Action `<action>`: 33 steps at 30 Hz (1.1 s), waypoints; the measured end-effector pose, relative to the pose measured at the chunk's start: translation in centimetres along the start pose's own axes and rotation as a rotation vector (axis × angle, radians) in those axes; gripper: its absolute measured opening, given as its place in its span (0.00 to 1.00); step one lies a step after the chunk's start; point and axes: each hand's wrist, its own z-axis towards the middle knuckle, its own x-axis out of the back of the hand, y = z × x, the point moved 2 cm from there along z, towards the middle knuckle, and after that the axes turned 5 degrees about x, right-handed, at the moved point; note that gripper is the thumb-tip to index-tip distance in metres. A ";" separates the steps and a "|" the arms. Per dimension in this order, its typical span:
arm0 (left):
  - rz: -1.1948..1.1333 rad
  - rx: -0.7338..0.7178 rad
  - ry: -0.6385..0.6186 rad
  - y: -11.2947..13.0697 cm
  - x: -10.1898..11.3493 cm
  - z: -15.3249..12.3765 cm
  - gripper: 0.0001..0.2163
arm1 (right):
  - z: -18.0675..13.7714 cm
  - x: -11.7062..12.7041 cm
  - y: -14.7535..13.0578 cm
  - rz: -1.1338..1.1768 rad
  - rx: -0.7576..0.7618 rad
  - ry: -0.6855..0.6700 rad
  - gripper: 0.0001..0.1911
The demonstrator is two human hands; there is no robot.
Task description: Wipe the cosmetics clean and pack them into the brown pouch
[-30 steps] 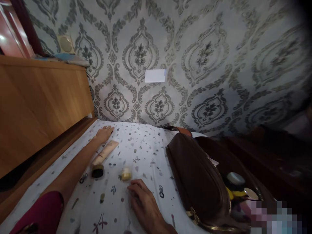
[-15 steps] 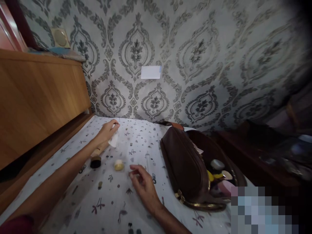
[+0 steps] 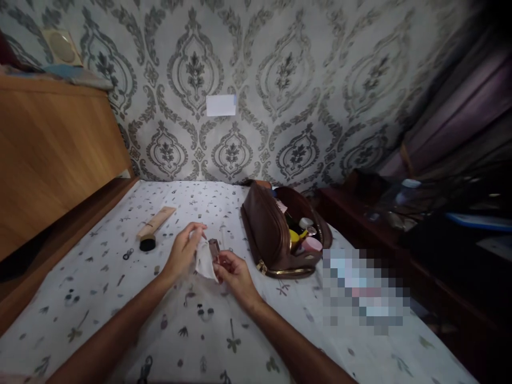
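A white tissue or wipe (image 3: 205,262) hangs between my hands above the patterned sheet. My left hand (image 3: 183,250) has its fingers closed at the tissue's upper edge. My right hand (image 3: 237,274) pinches a small brownish tube (image 3: 215,247) with a faceted end pointing up, right against the tissue. Part of the tube is hidden by the fingers. To the left lies a beige squeeze tube (image 3: 157,221) with a dark cap (image 3: 148,242), apart from both hands. Right of my right hand stands an open brown bag (image 3: 266,229) holding several cosmetics, including a pink-lidded item (image 3: 312,245).
A wooden cabinet (image 3: 60,138) borders the sheet on the left. Patterned wallpaper (image 3: 252,74) rises behind, with a white card (image 3: 221,105) on it. A blurred-out patch (image 3: 364,288) lies right of the bag, and dark furniture (image 3: 440,298) stands along the right.
My view has shifted right. Both hands have come together at the middle, the right one now holding the brownish tube. The small yellowish jar no longer shows on the sheet.
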 end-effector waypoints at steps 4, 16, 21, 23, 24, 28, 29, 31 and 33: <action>0.029 -0.106 -0.007 0.4 0.0 -0.5 0.14 | 0.2 0.3 -0.6 -0.179 0.092 0.008 0.07; -0.147 0.165 -0.236 -1.7 -0.5 -0.7 0.22 | -0.4 0.0 -1.6 -0.416 0.132 -0.159 0.04; -0.137 0.052 0.018 -1.8 -0.9 -1.1 0.19 | -0.4 -1.0 -0.7 -0.060 -0.052 -0.225 0.13; -0.070 0.022 0.093 -1.8 -0.8 -1.3 0.16 | -0.4 -1.1 -0.4 0.030 -0.090 -0.225 0.18; -0.051 0.028 0.101 -1.9 -0.8 -1.5 0.14 | -0.3 -1.1 -0.4 0.065 -0.102 -0.218 0.21; -0.082 0.077 -0.033 -1.9 -1.1 -2.1 0.17 | -0.2 -0.9 -0.8 0.123 -0.109 -0.130 0.26; -0.088 0.075 -0.068 -1.7 -1.2 -2.2 0.19 | -0.2 -0.8 -1.0 0.126 -0.105 -0.109 0.26; -0.076 0.056 -0.107 -1.5 -1.3 -2.5 0.18 | -0.2 -0.7 -1.3 0.132 -0.101 -0.092 0.26; -0.032 0.015 -0.106 -1.2 -1.3 -2.6 0.13 | -0.2 -0.6 -1.5 0.153 -0.089 -0.083 0.26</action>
